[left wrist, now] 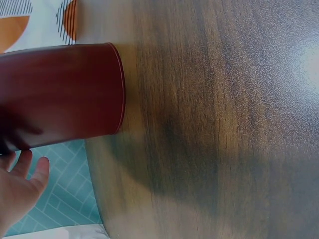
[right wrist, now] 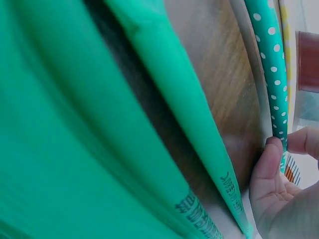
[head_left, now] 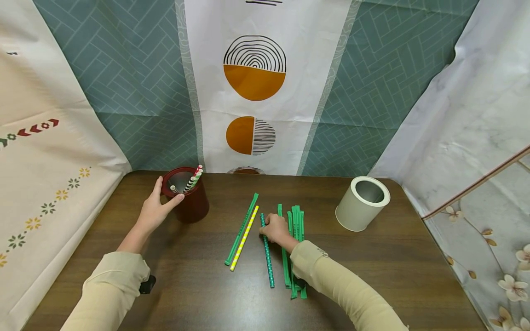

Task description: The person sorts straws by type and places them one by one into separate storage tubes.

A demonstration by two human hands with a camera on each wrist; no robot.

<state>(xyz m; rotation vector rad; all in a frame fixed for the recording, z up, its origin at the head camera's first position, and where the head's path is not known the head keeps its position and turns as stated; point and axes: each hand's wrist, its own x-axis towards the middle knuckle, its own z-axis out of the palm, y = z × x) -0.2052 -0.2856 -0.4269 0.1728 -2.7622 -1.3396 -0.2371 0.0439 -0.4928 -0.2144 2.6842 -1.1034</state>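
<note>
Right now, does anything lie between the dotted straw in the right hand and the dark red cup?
Yes: a yellow patterned straw and a green wrapped straw lie flat on the table between the dotted straw and the cup; lifting should probably clear them.

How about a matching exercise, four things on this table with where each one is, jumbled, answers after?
1. dark red container
2. yellow straw
3. dotted straw
4. pale container

A. far right, untouched
B. pinched by the right hand
C. at the left hand
D. between a green-wrapped straw and the dotted straw

Pairs: 1-C, 2-D, 3-B, 4-A
</note>
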